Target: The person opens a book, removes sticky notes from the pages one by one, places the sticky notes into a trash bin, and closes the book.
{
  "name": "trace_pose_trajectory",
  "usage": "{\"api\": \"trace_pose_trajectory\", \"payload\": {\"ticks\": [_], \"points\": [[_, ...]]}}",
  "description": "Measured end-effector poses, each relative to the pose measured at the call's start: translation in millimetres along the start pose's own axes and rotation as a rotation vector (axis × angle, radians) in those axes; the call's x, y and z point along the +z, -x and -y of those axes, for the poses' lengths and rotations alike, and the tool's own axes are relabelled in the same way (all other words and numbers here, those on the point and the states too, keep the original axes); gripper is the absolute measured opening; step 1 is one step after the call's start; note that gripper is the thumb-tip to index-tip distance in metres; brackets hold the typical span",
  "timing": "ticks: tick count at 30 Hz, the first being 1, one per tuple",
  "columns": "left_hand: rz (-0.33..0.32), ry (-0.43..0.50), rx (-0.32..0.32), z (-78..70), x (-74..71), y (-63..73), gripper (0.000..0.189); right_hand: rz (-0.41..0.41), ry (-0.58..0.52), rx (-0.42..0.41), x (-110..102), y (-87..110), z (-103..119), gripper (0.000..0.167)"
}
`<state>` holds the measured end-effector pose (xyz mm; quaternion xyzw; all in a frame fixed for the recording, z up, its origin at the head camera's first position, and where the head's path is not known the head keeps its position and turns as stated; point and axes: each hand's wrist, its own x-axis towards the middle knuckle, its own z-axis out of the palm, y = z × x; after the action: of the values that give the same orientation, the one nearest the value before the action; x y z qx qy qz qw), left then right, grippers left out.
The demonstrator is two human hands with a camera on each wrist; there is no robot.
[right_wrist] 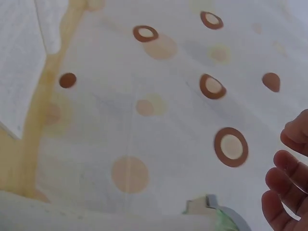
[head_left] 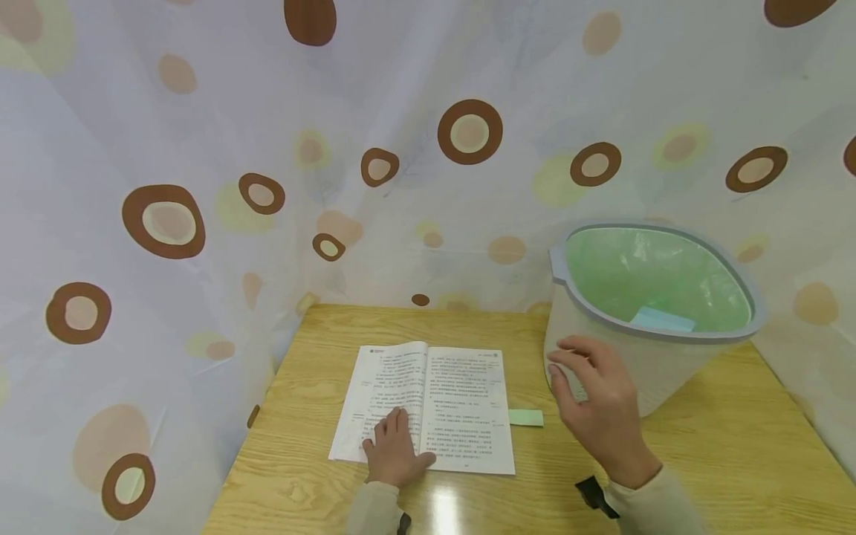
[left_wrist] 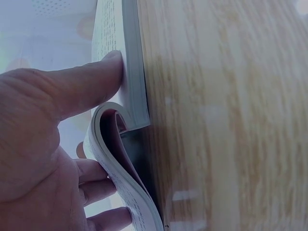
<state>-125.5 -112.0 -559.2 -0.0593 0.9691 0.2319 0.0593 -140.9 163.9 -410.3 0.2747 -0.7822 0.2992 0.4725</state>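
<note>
An open book point(head_left: 464, 394) with printed pages lies on the wooden table. My left hand point(head_left: 394, 453) rests on its lower part, fingers on the left page and thumb by the spine. In the left wrist view, the thumb of the left hand point(left_wrist: 43, 125) presses one half of the book point(left_wrist: 132, 62), while its fingers touch the other, curved half. To the right, my right hand point(head_left: 605, 412) hovers before a white bin point(head_left: 669, 364), fingers loosely bent, with nothing seen in them. Only fingertips of the right hand point(right_wrist: 284, 187) show in the right wrist view.
A pale blue piece point(head_left: 662, 319) lies inside the bin, which has a green interior and grey rim. A light green strip point(head_left: 526, 417) sticks out beside the book's right edge. Behind the table point(head_left: 294, 416) hangs a white curtain point(head_left: 401, 260) with brown circles.
</note>
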Motion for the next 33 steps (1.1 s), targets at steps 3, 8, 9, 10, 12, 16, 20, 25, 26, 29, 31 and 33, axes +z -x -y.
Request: {"api": "trace_pose_trajectory", "payload": {"ticks": [3, 8, 9, 10, 12, 16, 20, 25, 26, 29, 31, 33], "points": [[0.001, 0.009, 0.004, -0.1, -1.3, -0.5, 0.096, 0.134, 0.013, 0.034, 17, 21.2, 4, 0.02], [-0.004, 0.016, 0.016, -0.8, -0.1, -0.4, 0.096, 0.307, 0.071, 0.099, 38, 54.3, 0, 0.019], [-0.007, 0.015, 0.016, -0.6, 0.2, -0.5, 0.096, 0.336, 0.084, 0.109, 41, 59.9, -1, 0.02], [-0.01, 0.014, 0.016, -0.4, 0.5, -0.6, 0.096, 0.364, 0.097, 0.126, 43, 65.2, -3, 0.021], [-0.013, 0.01, 0.017, 0.0, 0.7, -0.7, 0.096, 0.415, 0.12, 0.168, 47, 74.4, -5, 0.02], [-0.016, 0.009, 0.014, 0.6, 0.8, -1.3, 0.096, 0.529, 0.126, 0.335, 52, 88.0, -9, 0.011], [-0.009, 0.006, 0.007, 1.7, 1.0, -2.2, 0.097, 0.709, 0.109, 0.576, 57, 99.4, -12, 0.007], [-0.007, -0.004, 0.006, 3.3, 1.4, -3.2, 0.097, 0.812, 0.104, 0.702, 64, 111.9, -17, 0.02], [-0.008, -0.006, 0.007, 3.5, 1.4, -3.5, 0.097, 0.811, 0.103, 0.702, 65, 114.0, -18, 0.021], [0.001, -0.004, 0.005, 3.3, 0.8, -3.5, 0.097, 0.808, 0.107, 0.7, 69, 118.6, -21, 0.023], [0.007, 0.0, 0.005, 2.6, -0.2, -3.0, 0.097, 0.808, 0.111, 0.704, 71, 120.4, -23, 0.024], [0.013, 0.001, 0.003, 2.5, -0.3, -2.7, 0.097, 0.807, 0.121, 0.7, 73, 120.4, -24, 0.024]]}}
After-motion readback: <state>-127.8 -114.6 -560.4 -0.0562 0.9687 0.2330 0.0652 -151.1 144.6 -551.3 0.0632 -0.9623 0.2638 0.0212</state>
